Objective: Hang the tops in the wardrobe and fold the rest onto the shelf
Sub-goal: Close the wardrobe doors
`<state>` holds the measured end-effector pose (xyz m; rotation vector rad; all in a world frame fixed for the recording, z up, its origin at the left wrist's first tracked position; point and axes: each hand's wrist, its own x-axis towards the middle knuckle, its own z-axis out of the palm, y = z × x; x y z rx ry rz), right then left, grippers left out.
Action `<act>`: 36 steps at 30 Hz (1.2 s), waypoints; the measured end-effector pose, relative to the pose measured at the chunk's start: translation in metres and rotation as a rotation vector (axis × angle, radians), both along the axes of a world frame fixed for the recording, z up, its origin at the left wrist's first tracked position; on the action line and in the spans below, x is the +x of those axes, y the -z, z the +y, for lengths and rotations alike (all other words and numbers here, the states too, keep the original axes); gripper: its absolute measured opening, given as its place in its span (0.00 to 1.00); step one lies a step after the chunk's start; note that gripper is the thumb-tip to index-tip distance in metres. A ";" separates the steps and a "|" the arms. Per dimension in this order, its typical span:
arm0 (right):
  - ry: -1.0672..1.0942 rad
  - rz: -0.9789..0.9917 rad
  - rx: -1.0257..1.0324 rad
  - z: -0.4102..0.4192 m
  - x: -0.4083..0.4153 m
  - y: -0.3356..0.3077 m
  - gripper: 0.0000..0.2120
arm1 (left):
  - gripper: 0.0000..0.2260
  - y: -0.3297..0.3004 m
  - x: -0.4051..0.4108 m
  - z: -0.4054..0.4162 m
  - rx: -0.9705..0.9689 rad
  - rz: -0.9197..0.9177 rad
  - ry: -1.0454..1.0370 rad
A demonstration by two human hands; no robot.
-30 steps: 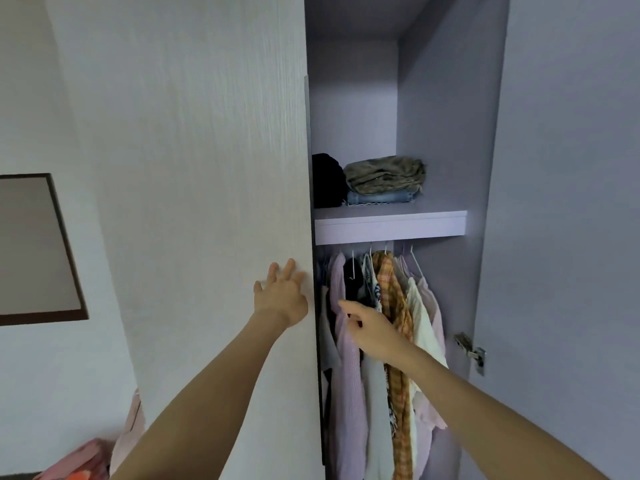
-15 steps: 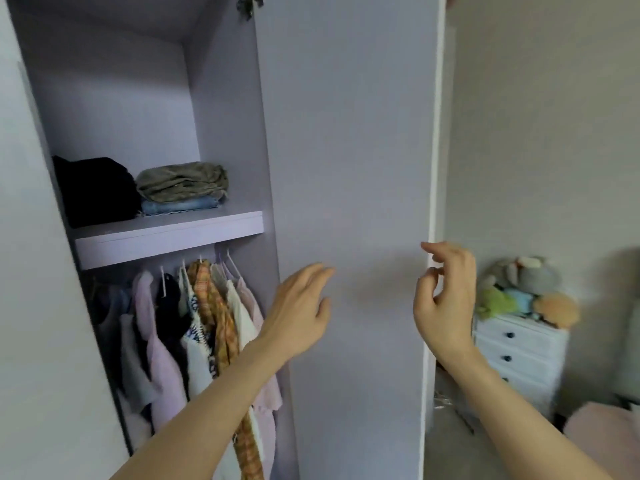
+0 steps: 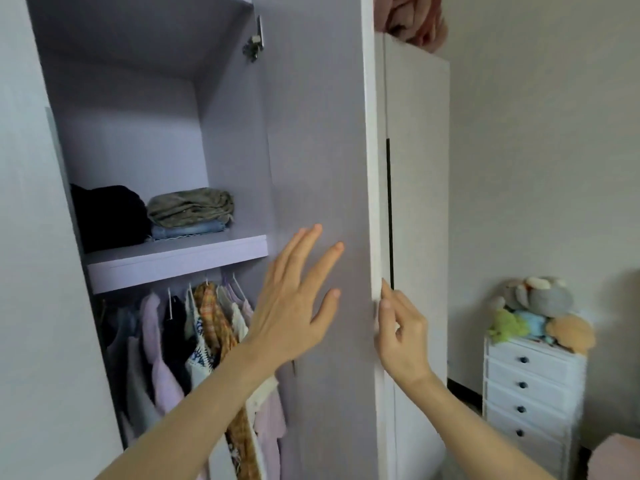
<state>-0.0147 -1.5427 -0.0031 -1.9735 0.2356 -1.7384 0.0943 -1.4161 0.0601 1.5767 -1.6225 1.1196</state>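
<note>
The wardrobe stands open, its right door (image 3: 322,150) swung out toward me. My left hand (image 3: 294,303) is flat with spread fingers against the door's inner face. My right hand (image 3: 398,334) pinches the door's outer edge between thumb and fingers. Inside, several tops (image 3: 207,337) hang on hangers under the shelf (image 3: 180,265): lilac, dark, patterned, orange plaid and cream ones. On the shelf lie a dark bundle (image 3: 107,216) and a folded olive garment (image 3: 190,211) on folded jeans (image 3: 188,232).
The left door (image 3: 34,306) fills the left edge. A second white wardrobe (image 3: 419,202) stands to the right with a pink bundle (image 3: 412,19) on top. A white chest of drawers (image 3: 533,400) carries plush toys (image 3: 540,313) at the far right.
My view turned from the left door to the right one. My left hand left the left door and reached the right door's inner face. My right hand came off the hanging clothes and closed on the door's edge.
</note>
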 end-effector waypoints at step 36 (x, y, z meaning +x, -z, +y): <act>-0.014 0.863 -0.710 0.133 0.309 -0.039 0.36 | 0.08 -0.027 0.231 0.151 -0.329 1.107 -0.543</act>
